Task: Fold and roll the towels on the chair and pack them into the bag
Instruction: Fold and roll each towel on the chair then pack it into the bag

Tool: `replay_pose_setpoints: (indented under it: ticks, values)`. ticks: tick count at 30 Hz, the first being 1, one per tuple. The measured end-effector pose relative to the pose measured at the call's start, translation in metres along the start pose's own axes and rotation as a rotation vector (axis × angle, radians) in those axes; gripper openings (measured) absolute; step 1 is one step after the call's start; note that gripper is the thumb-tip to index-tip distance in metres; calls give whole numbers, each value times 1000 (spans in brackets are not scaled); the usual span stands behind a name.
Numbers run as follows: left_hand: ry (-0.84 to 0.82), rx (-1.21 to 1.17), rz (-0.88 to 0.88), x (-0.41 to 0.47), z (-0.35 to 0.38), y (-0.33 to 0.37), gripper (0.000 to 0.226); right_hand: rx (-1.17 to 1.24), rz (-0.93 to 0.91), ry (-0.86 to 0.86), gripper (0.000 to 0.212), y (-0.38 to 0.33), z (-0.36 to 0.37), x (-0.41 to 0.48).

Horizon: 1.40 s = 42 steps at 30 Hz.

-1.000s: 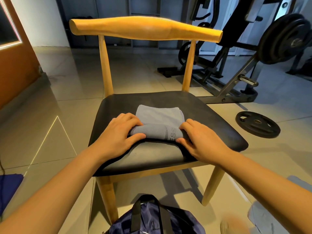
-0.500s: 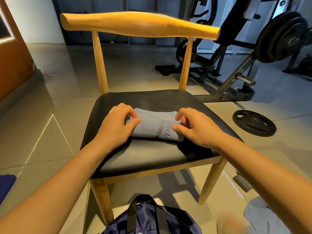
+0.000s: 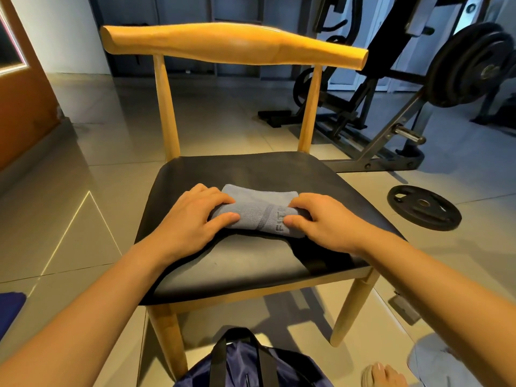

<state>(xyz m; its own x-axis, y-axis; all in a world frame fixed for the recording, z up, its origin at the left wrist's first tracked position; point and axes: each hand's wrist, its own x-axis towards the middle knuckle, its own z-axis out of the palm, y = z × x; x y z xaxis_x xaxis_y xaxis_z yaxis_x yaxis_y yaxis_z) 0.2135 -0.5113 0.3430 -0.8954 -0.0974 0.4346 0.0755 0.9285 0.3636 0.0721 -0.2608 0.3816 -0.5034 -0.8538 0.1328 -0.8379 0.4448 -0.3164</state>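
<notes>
Rolled farther now, the gray towel (image 3: 257, 215) sits on the chair seat (image 3: 251, 263) between the left hand (image 3: 192, 219) and right hand (image 3: 321, 219), each curled round one end; squeeze evenly, as little flap (image 3: 259, 191) seems left past the grip.

A: Colour of the towel (image 3: 245, 216)?
B: Grey-blue, crossed by a darker band (image 3: 265, 219), dark lettering (image 3: 280, 226) beside.
A: And the chair seat (image 3: 251, 171)?
B: Black; frame (image 3: 231, 44) honey-yellow wood.
A: The bag (image 3: 240, 370)?
B: Navy, with black straps (image 3: 218, 358).
A: And the weight plate (image 3: 423, 206)?
B: Black too.
</notes>
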Motion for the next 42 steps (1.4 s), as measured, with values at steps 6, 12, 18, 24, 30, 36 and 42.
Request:
replay_pose_setpoints:
  ticks: [6, 12, 18, 24, 30, 36, 42]
  values:
    - [-29, -88, -121, 10, 5, 4, 34, -32, 45, 17, 35, -1, 1, 9]
    - [106, -137, -334, 27, 18, 4, 26, -220, -209, 250, 21, -20, 13, 7]
    - [287, -98, -66, 26, 16, 19, 23, -103, -116, 261, 24, -10, 29, 11]
    - [153, -35, -96, 27, 21, 11, 44, -64, -49, 255, 31, -9, 27, 27]
    - [9, -60, -258, 53, 25, 0, 34, -214, -159, 376, 15, -20, 20, 33]
    - [-204, -75, -481, 86, 18, 0, 34, -14, -2, 271, 27, -4, 20, 45]
    - [-393, 138, -556, 106, 15, -2, 56, 176, 142, 195, 32, 2, 22, 59]
